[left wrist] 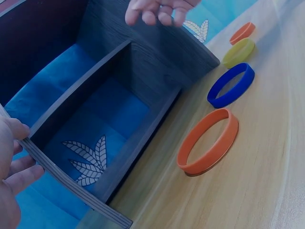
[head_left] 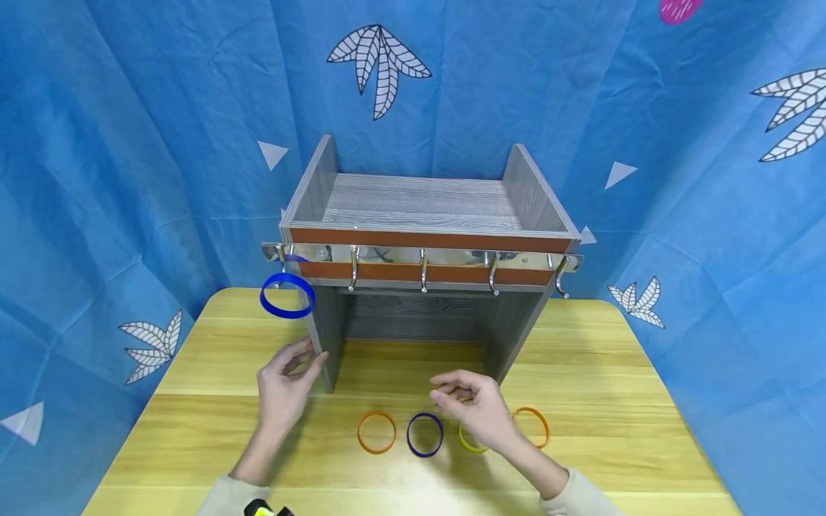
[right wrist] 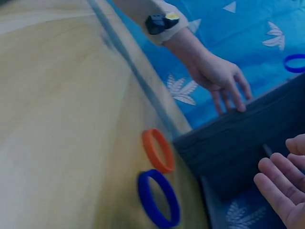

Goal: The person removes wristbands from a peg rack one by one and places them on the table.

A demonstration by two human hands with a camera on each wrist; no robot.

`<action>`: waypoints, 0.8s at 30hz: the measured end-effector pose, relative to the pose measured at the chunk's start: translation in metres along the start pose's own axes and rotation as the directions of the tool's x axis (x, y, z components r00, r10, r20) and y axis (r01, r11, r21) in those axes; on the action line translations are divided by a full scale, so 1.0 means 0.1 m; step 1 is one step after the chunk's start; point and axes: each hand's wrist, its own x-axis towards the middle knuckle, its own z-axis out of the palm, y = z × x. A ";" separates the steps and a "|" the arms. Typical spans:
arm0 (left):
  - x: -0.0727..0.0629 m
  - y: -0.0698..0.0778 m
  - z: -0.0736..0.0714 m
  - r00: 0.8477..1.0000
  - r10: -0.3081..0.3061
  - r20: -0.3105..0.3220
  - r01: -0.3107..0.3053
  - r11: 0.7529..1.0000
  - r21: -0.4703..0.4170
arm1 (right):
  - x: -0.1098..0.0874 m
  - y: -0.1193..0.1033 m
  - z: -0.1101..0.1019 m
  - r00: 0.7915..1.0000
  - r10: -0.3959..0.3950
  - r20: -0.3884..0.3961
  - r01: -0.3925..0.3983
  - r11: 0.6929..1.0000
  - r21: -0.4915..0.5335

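Note:
A grey wooden shelf stands on the table with a metal hook rail across its front. From the leftmost hook hangs a blue wristband. Low on the shelf's left side panel, my left hand pinches the front edge between thumb and fingers. My right hand hovers over the table before the shelf, fingers loosely bent and holding nothing. Below it lies a yellow wristband, partly hidden by the hand in the head view. Beside that are a dark blue wristband and two orange wristbands, left and right.
The other hooks along the rail carry no bands. A blue curtain with leaf prints surrounds the back and sides of the wooden table. The shelf's lower part is an open space between two side panels.

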 end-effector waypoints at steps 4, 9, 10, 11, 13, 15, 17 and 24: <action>0.00 0.00 0.00 1.000 0.007 0.002 -0.007 1.000 -0.006 | -0.03 -0.09 -0.12 0.997 -0.028 -0.079 0.027 1.000 -0.014; 0.00 0.00 0.00 1.000 0.010 0.001 -0.010 1.000 -0.020 | -0.09 -0.15 -0.29 0.984 -0.084 -0.158 0.085 0.996 -0.003; 0.00 0.01 0.00 1.000 0.012 0.001 -0.012 1.000 -0.021 | -0.10 -0.16 -0.32 0.980 -0.093 -0.174 0.094 0.996 -0.005; 0.00 0.00 0.00 1.000 0.013 0.001 -0.013 1.000 -0.020 | -0.11 -0.17 -0.36 0.977 -0.104 -0.188 0.105 0.994 -0.004; 0.00 0.00 0.00 1.000 0.018 0.001 -0.018 1.000 -0.017 | -0.13 -0.18 -0.42 0.968 -0.120 -0.220 0.121 0.993 -0.009; 0.00 0.00 0.00 1.000 0.021 0.001 -0.021 1.000 -0.012 | -0.15 -0.19 -0.48 0.957 -0.138 -0.254 0.137 0.990 -0.021; 0.00 0.00 0.00 1.000 0.023 0.000 -0.023 1.000 -0.010 | -0.16 -0.21 -0.53 0.944 -0.150 -0.294 0.148 0.989 -0.029; 0.00 0.00 0.00 1.000 0.025 -0.003 -0.025 1.000 -0.016 | -0.17 -0.21 -0.72 0.884 -0.192 -0.427 0.203 0.979 -0.020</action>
